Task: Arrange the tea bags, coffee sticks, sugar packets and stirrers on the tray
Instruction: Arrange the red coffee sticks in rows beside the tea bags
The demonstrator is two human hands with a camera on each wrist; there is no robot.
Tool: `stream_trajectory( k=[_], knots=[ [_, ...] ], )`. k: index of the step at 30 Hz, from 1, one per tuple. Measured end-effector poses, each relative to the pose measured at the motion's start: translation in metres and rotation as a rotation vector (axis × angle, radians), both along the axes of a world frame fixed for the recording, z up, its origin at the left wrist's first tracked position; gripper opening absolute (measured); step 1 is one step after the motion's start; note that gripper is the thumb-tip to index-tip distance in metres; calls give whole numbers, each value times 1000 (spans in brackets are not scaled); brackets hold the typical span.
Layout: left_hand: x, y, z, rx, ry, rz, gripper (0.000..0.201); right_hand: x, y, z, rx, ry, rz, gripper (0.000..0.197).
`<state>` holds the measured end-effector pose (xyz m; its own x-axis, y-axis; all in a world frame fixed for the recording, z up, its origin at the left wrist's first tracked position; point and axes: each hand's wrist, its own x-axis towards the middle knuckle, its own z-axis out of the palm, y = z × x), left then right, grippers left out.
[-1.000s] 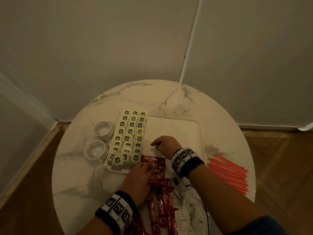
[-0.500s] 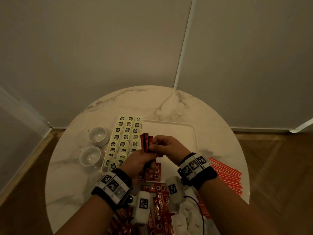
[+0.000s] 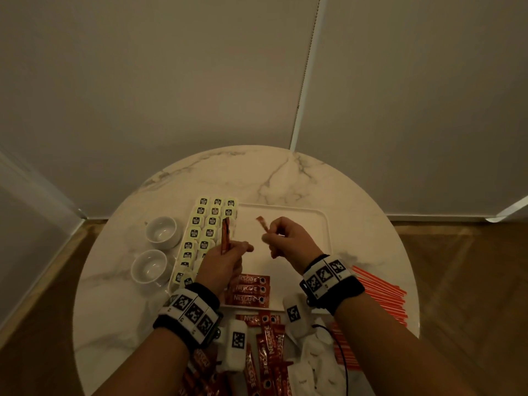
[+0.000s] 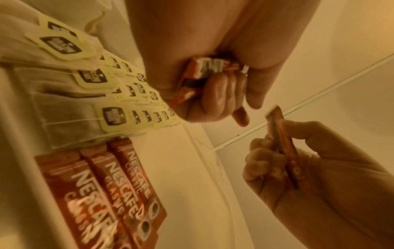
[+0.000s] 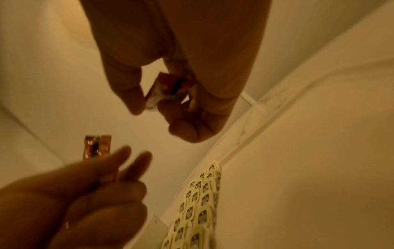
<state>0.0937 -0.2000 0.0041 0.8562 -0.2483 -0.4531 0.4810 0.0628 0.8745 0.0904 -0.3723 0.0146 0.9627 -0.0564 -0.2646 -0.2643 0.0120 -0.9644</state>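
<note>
- Left hand [image 3: 225, 262] — fingers clenched round a bundle of coffee sticks [image 3: 225, 235], now lifted.
- Right hand [image 3: 285, 238] — pinches one stick [image 3: 262, 223], drawn off the bundle, for the tray [image 3: 325, 224].

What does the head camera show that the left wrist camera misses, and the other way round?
Only the head view shows the round marble table, two white cups, the orange stirrers, the loose coffee sticks and white sugar packets off the tray.

Only the left wrist view shows the tea bag strings and the stick ends inside the left hand.

Both show the tea bags, three Nescafe sticks on the tray, the white tray, and the right hand pinching one stick.
</note>
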Motion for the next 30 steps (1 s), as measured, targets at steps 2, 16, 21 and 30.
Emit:
stream_trajectory(
  k=[2,16,21,30],
  knots=[
    [3,0,3,-15,-22,41,31,1,1,1,-146,-51,96,20],
    [13,2,-2,-10,-35,150,10,5,12,7,-328,-96,258,15],
    [14,4,-5,-68,-34,211,9,3,12,6,-217,8,316,8],
    [1,-2,-4,129,-67,32,13,5,14,-3,134,132,-10,3]
  ],
)
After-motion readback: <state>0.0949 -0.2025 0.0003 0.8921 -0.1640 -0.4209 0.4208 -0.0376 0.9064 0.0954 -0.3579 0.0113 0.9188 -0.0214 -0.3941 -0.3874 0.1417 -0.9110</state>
